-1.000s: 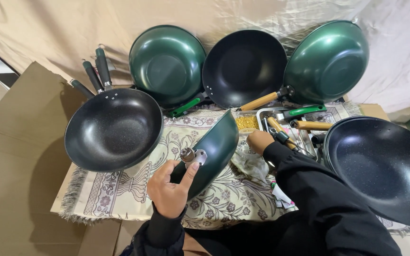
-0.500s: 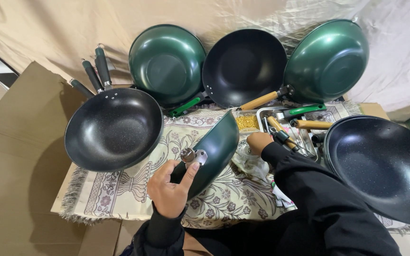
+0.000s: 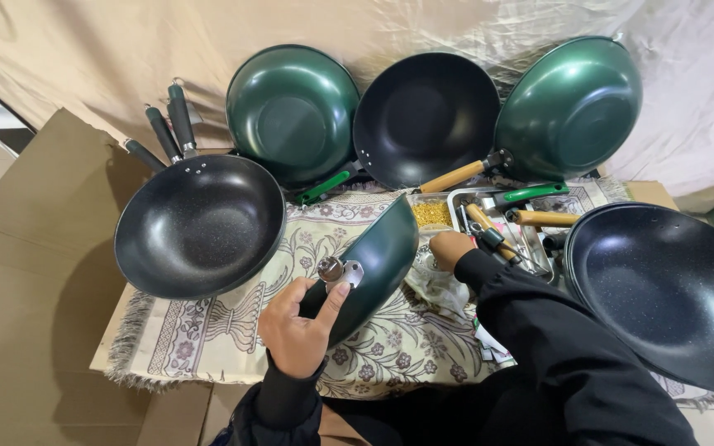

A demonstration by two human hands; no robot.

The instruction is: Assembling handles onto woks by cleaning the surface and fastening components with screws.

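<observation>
The left hand (image 3: 295, 330) enters from the near edge of the tabletop (image 3: 208, 347), which is covered by a cream patterned cloth with a fringed edge. The forearm, in a black sleeve, rises steeply from the lower frame. The hand is clamped on the dark green round metal wok (image 3: 373, 268): the palm cups the outer wall and the index finger extends upward to rest against the silver handle bracket (image 3: 336, 270) riveted to the wok's side. The wok stands tilted on its edge near the middle of the tabletop, its outer surface facing the camera.

The right hand (image 3: 449, 248) reaches forward across the body from the right, the black-sleeved forearm lying diagonally. It rests just behind the wok's rim, beside a metal tray (image 3: 530, 248) that holds wooden-handled and green-handled parts. Whether its fingers are closed on anything cannot be determined. The two hands are apart, one on each side of the wok.

A black speckled non-stick wok (image 3: 200, 227) sits at the left edge of the tabletop. Along the far edge, a green wok (image 3: 295, 111), a black wok with a wooden handle (image 3: 427, 120) and a second green wok (image 3: 572, 107) lean against the draped fabric backdrop. A large black speckled wok (image 3: 671, 289) occupies the right edge.
</observation>
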